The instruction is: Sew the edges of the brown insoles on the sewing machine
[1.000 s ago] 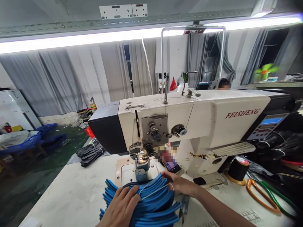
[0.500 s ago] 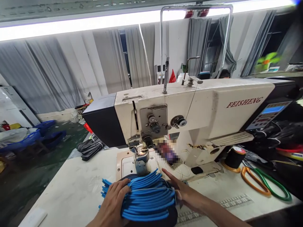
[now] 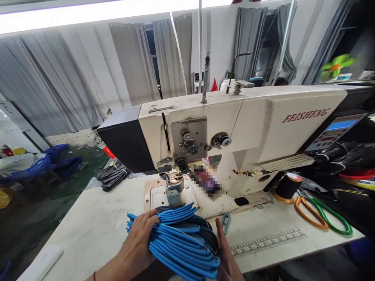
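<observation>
A thick bundle of blue strips (image 3: 178,242) with black ones beneath lies on the white table (image 3: 88,230), just in front of the sewing machine's needle and presser foot (image 3: 173,188). My left hand (image 3: 137,246) grips the bundle's left side, fingers curled over the top. At the bundle's right edge my right hand (image 3: 224,253) stands flat against it, fingers straight and together. A small blue thread snip (image 3: 225,222) lies just beyond my right fingertips.
The cream FEISHENG sewing machine (image 3: 249,128) fills the middle. A black thread spool (image 3: 288,185) and orange and green handled scissors (image 3: 322,212) lie to the right. Black strips (image 3: 113,176) are piled at the table's far left. A printed ruler (image 3: 269,242) runs along the front edge.
The bundle has come toward me and tilted. My right hand slid from its top to its right side, uncovering the thread snip. The view has dropped lower.
</observation>
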`<action>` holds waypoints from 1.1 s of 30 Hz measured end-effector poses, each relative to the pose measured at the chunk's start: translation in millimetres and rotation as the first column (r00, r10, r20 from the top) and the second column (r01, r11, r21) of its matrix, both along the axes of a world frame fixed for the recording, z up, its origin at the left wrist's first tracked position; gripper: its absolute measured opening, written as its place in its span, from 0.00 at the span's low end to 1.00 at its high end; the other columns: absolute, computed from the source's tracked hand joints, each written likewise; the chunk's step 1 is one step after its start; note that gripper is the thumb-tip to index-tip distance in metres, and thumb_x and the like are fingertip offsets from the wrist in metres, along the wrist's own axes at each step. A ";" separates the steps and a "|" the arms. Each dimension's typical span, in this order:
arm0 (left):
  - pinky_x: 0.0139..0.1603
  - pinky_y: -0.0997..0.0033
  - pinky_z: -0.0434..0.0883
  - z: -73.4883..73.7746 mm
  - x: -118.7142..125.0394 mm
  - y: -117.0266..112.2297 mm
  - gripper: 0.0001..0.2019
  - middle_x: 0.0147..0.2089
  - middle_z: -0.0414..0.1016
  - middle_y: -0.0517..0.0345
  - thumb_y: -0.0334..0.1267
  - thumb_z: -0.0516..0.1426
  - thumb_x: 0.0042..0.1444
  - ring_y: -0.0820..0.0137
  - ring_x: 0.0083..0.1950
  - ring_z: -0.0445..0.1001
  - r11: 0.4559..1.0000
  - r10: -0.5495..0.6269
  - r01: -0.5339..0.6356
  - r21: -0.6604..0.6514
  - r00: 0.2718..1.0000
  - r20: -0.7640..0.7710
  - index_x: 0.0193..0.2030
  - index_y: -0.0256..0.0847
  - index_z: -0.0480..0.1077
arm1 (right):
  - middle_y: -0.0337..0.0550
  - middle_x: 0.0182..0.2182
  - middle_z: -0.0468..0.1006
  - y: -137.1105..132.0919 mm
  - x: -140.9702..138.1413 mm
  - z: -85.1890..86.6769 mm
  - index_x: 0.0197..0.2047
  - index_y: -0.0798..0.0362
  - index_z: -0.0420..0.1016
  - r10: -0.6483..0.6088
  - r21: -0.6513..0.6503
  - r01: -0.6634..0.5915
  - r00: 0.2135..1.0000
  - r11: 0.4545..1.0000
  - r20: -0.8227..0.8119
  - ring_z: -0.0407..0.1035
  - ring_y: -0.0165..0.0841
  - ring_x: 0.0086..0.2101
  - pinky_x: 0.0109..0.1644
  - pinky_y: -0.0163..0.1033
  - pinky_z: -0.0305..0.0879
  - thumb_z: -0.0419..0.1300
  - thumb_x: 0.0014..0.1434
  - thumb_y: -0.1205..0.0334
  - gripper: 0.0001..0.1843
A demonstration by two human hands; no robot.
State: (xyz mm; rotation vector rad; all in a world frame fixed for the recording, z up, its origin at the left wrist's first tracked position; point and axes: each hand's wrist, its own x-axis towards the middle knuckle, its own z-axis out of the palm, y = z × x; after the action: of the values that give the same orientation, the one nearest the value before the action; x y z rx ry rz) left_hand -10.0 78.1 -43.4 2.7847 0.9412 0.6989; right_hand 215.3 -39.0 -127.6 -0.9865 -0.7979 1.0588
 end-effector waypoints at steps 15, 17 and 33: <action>0.52 0.54 0.64 26.9 25.6 -8.6 0.35 0.56 0.65 0.52 0.37 0.68 0.37 0.55 0.52 0.65 0.980 0.067 -0.100 -0.174 0.980 -0.186 0.52 0.46 0.57 | 0.45 0.68 0.53 -29.9 24.1 -9.7 0.70 0.35 0.39 -0.028 -0.218 0.092 0.960 0.971 0.278 0.47 0.53 0.65 0.54 0.56 0.65 0.56 0.49 0.29 0.52; 0.52 0.54 0.64 26.7 25.0 -8.4 0.34 0.55 0.66 0.53 0.37 0.68 0.37 0.56 0.51 0.66 0.977 0.070 -0.100 -0.190 0.984 -0.163 0.51 0.46 0.57 | 0.45 0.69 0.50 -27.6 4.5 -7.2 0.71 0.38 0.34 -0.026 -0.190 0.104 0.928 0.976 0.371 0.42 0.54 0.66 0.59 0.59 0.59 0.61 0.47 0.31 0.58; 0.51 0.53 0.66 38.8 21.9 -3.7 0.28 0.48 0.64 0.53 0.34 0.63 0.38 0.57 0.50 0.66 0.881 0.159 -0.169 -0.442 0.985 -0.061 0.47 0.45 0.56 | 0.47 0.71 0.38 20.3 -36.7 8.3 0.71 0.49 0.16 -0.215 -0.223 0.276 0.941 0.935 0.260 0.38 0.47 0.68 0.68 0.50 0.49 0.66 0.48 0.39 0.69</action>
State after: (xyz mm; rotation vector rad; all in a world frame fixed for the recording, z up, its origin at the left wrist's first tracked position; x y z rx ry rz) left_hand 11.9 74.4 -4.6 2.3326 1.1811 0.4026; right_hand 178.7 -18.7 -119.4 -1.4142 -0.7116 0.8491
